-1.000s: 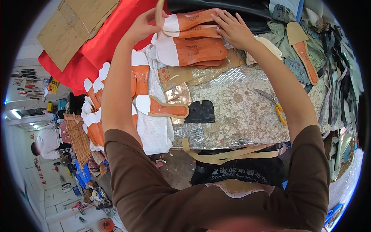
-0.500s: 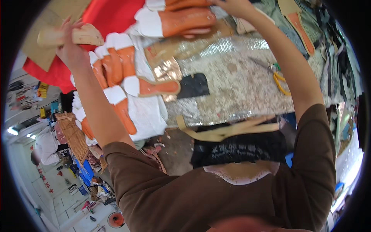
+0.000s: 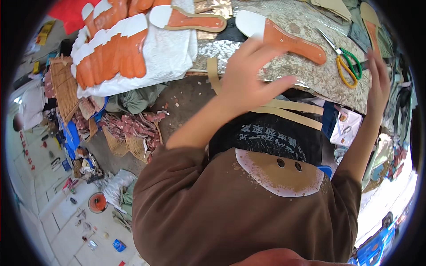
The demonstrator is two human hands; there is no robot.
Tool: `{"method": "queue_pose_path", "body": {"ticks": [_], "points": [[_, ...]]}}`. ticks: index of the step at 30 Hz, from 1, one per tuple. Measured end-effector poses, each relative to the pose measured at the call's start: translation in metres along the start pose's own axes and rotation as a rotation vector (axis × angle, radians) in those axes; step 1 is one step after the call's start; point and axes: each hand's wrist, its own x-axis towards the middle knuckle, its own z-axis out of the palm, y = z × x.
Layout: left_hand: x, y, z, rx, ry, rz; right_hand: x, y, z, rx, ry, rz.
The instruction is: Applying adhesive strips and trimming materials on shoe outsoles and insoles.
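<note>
My left hand [image 3: 248, 77] is over the table's near edge, thumb spread and fingers apart, slightly blurred, with nothing seen in it. Just beyond its fingertips lies an orange insole [image 3: 293, 42] with a white wide end, flat on the worktable [image 3: 277, 71]. My right hand [image 3: 378, 82] is raised at the table's right side, fingers stretched, holding nothing that I can see. Beside it lie scissors [image 3: 348, 66] with one yellow and one green handle, blades pointing away to the left. A tan-edged orange insole [image 3: 370, 26] lies beyond my right fingers.
Overlapping orange-and-white insoles [image 3: 113, 53] cover a white cloth [image 3: 173, 53] at left. Another tan-edged insole [image 3: 195, 20] lies beside them. Tan strips [image 3: 288, 111] hang across a black bag [image 3: 266, 137] before me. A white tray [image 3: 346, 126] sits below the right edge.
Both hands have come back from the table's far side toward me. My left hand no longer holds the pale sole-shaped piece. An orange-and-white insole now lies mid-table. The view has shifted.
</note>
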Motion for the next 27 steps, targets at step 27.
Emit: {"method": "queue_pose_path", "body": {"ticks": [27], "points": [[0.052, -0.108, 0.032, 0.783, 0.004, 0.376, -0.017, -0.080, 0.134, 0.719, -0.399, 0.271]]}}
